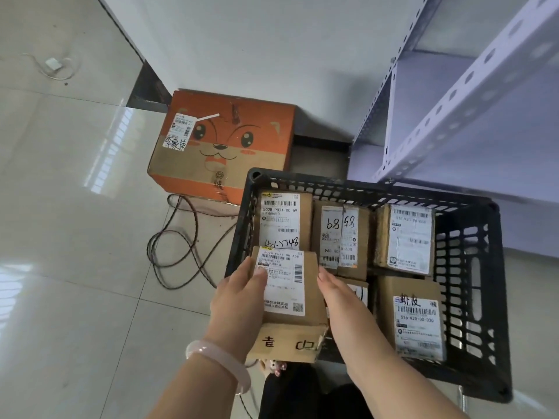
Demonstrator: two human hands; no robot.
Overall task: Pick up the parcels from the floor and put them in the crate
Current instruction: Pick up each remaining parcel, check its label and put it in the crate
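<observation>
A small cardboard parcel (305,294) with a white shipping label is held between my two hands over the near left corner of the black plastic crate (475,282). My left hand (239,297) grips its left side, thumb on the label. My right hand (338,294) presses flat against its right side. Inside the crate lie several labelled cardboard parcels, among them one at the back left (284,219), one marked 68 (341,237), one at the back right (406,237) and one at the near right (417,322).
A large orange box with a cartoon face (223,143) sits on the tiled floor behind the crate. Dark cables (181,246) loop on the floor left of the crate. A lilac metal shelf (472,110) stands at the right, against the wall.
</observation>
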